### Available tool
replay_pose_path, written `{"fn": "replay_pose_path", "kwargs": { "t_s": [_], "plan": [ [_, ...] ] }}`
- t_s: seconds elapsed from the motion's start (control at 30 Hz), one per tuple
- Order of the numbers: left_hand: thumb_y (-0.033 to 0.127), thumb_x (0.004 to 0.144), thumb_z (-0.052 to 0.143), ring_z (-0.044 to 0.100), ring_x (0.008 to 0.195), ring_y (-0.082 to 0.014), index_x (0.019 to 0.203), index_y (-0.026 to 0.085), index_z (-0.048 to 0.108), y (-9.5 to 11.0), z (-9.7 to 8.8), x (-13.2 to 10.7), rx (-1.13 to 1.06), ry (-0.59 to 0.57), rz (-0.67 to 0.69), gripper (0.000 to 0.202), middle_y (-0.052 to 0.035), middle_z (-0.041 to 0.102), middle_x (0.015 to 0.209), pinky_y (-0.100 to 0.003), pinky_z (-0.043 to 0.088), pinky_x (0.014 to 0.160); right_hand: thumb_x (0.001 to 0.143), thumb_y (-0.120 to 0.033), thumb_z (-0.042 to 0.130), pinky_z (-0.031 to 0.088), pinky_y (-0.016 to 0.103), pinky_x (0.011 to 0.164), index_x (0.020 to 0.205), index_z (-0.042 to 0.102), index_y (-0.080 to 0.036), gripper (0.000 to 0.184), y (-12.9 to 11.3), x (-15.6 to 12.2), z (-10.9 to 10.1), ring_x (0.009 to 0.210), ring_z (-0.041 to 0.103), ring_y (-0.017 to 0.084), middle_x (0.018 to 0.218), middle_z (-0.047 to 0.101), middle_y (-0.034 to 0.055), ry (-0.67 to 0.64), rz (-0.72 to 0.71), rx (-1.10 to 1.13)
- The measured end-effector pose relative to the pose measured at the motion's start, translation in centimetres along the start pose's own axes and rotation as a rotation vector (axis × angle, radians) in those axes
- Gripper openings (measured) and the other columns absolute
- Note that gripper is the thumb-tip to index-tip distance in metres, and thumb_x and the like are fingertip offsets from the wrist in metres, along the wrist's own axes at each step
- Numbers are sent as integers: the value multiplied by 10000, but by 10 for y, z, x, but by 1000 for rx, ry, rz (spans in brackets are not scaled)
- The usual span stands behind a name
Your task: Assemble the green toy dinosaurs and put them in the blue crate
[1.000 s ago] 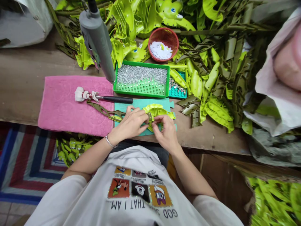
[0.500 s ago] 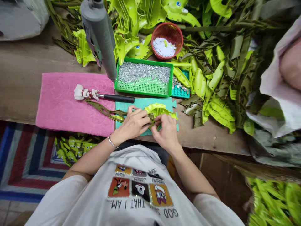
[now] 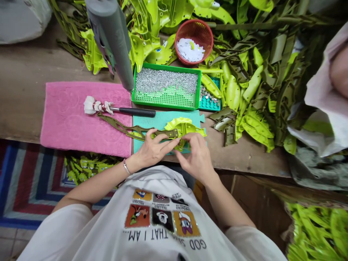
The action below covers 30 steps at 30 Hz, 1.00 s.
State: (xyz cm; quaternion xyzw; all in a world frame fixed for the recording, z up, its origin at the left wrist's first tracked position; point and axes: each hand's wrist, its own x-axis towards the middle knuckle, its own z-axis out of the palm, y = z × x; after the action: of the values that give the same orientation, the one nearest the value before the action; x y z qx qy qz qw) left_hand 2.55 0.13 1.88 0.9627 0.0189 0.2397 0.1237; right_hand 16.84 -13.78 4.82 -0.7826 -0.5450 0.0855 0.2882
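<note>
We show the left hand (image 3: 153, 148) half-closed on an olive-green perforated plastic strip (image 3: 136, 132); the half-curled right hand (image 3: 197, 159) grips a lime-green moulded plastic piece (image 3: 185, 127). Strip meets piece, calling for steady alignment

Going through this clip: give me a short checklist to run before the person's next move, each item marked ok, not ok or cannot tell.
Left hand grips the olive-green perforated plastic strip: ok.
Right hand touches the lime-green plastic part: ok.
Strip's end lies over the part: ok.
Strip fastened to the part: cannot tell, the view is too unclear.
Silver pins lie inside the green tray: ok.
Black-handled tool free of both hands: ok.
</note>
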Motion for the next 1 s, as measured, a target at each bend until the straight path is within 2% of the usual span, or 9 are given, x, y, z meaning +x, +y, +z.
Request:
{"fn": "replay_pose_path", "kwargs": {
  "t_s": [0.07, 0.2, 0.3, 0.47, 0.6, 0.77, 0.87, 1.0],
  "plan": [
    [144, 989, 453, 629, 1062, -188, 1381, 211, 502, -1, -3, -2, 45, -59, 46, 401, -19, 769, 1078, -461, 200, 1122, 852, -256, 646, 528, 380, 775, 1071, 550, -185, 250, 1, -8, -5, 920, 618, 243, 991, 636, 106, 24, 3, 56],
    [84, 965, 432, 600, 1124, -182, 1382, 228, 523, -3, -7, -5, 76, -136, 100, 450, -18, 718, 1242, -460, 173, 1157, 922, -157, 553, 569, 322, 744, 972, 610, -223, 101, 2, -18, -6, 811, 678, 178, 892, 701, 49, 97, 17, 132],
    [118, 983, 441, 580, 1143, -185, 1380, 255, 526, -6, -7, -6, 54, -170, 73, 428, -10, 712, 1251, -479, 185, 1159, 921, -154, 557, 590, 311, 742, 929, 627, -228, 103, 1, -20, 0, 767, 708, 166, 855, 737, 32, 132, 60, 146],
    [179, 986, 471, 567, 1125, -201, 1306, 311, 588, -7, -8, -2, 37, -250, 46, 365, 13, 708, 1241, -513, 200, 1162, 884, -182, 605, 588, 272, 623, 1039, 564, -220, 164, 2, -24, 12, 688, 708, 152, 830, 736, 21, 133, 119, 185],
    [148, 968, 483, 570, 1111, -203, 1214, 303, 631, -8, -9, -1, 53, -217, 89, 326, 36, 706, 1234, -532, 196, 1164, 883, -178, 611, 577, 263, 593, 1009, 559, -220, 143, 3, -27, 18, 644, 674, 138, 836, 702, 27, 152, 93, 155],
    [178, 985, 487, 547, 1175, -196, 1298, 310, 577, -11, -9, -5, 80, -252, 121, 352, 31, 669, 1303, -541, 188, 1183, 871, -173, 634, 574, 262, 613, 988, 579, -222, 139, 2, -32, 10, 644, 647, 128, 838, 661, 16, 162, 111, 187],
    [180, 983, 503, 546, 1167, -194, 1303, 291, 574, -11, -11, -5, 77, -228, 137, 345, 18, 674, 1296, -532, 184, 1189, 859, -135, 628, 553, 254, 623, 949, 584, -221, 131, 1, -32, 6, 664, 647, 131, 806, 663, 7, 186, 88, 178],
    [171, 969, 524, 543, 1171, -197, 1328, 271, 553, -9, -12, -4, 84, -207, 143, 374, -1, 676, 1292, -517, 168, 1196, 867, -110, 587, 525, 251, 610, 915, 584, -219, 118, 2, -28, 13, 628, 626, 130, 763, 665, 5, 230, 40, 112]
  ]
}}
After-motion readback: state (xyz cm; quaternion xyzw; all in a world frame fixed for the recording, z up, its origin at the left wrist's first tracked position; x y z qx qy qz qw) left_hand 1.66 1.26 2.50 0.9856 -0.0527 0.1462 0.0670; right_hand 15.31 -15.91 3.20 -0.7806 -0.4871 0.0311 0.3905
